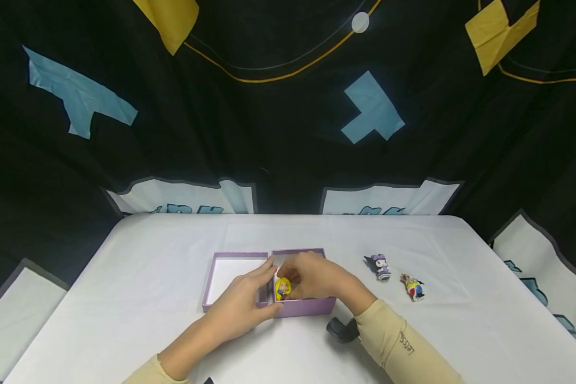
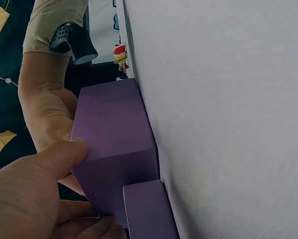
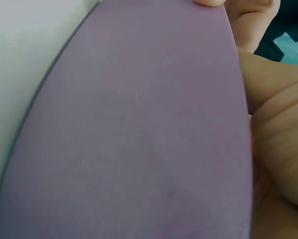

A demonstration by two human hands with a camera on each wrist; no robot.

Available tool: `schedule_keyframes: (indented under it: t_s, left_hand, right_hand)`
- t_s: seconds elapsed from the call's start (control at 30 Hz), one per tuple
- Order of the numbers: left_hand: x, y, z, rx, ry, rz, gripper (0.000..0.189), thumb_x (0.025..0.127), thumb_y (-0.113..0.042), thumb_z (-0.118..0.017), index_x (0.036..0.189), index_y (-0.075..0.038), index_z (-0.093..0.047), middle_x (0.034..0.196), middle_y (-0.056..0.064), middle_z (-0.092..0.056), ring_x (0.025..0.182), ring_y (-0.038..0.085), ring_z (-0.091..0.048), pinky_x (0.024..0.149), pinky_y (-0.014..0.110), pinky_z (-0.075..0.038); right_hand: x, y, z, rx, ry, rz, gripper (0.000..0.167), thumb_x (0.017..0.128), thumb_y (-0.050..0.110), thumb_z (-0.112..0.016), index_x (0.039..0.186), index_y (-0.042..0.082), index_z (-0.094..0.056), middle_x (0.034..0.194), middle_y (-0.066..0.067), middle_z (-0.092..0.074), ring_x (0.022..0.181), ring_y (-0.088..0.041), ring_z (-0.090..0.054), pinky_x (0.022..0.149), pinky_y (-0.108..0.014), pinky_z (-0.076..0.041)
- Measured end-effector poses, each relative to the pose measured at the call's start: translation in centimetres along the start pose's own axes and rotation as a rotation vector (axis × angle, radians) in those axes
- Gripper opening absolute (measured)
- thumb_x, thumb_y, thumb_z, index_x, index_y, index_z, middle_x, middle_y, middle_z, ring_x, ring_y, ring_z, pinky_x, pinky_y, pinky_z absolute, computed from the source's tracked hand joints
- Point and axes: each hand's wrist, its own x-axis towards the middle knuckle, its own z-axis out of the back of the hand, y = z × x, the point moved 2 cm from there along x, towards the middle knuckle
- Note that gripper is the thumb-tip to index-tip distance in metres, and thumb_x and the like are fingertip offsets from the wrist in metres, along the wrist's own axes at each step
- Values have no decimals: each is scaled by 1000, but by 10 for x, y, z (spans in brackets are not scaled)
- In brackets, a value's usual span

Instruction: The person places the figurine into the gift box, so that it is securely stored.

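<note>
A purple open box (image 1: 307, 308) stands on the white table. Inside it, near the left wall, is a small yellow-haired doll figurine (image 1: 283, 288). My right hand (image 1: 314, 276) reaches into the box with curled fingers at the figurine's right side and pinches it; the fingertips are partly hidden. My left hand (image 1: 242, 298) holds the box by its left side, thumb at the near corner and fingers along the far part, as the left wrist view also shows on the purple box wall (image 2: 114, 119). The right wrist view is mostly filled by the box's side (image 3: 129, 119).
Left of the box lies a shallow purple lid (image 1: 235, 272) with a white inside. To the right lie a purple-and-black figurine (image 1: 379, 266) and a red, blue and yellow figurine (image 1: 413, 287). A black device (image 1: 343, 329) is at my right wrist. Behind the table hangs a dark patterned cloth (image 1: 288, 133).
</note>
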Motion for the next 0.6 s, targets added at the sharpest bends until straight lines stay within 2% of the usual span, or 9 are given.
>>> schedule_keyframes:
  t_s: [0.37,0.6]
  left_hand:
    - [-1,-1,0,14,-6,-1,75,83,-35,-77,141,1,-48,155,8,-33,136,21,-38,110,39,-35]
    - [0,0,0,22,-7,-15,75,82,-35,-77,141,1,-48,155,9,-33,135,20,-38,109,38,-36]
  right_hand:
    - [-11,2,6,49,52,36,34,85,11,-76,118,2,-69,108,1,-70,96,-9,-66,84,-20,-53]
    - [-20,-5,11,89,-17,10,38,87,22,-73,120,4,-68,116,-4,-68,102,-13,-65,88,-26,-53]
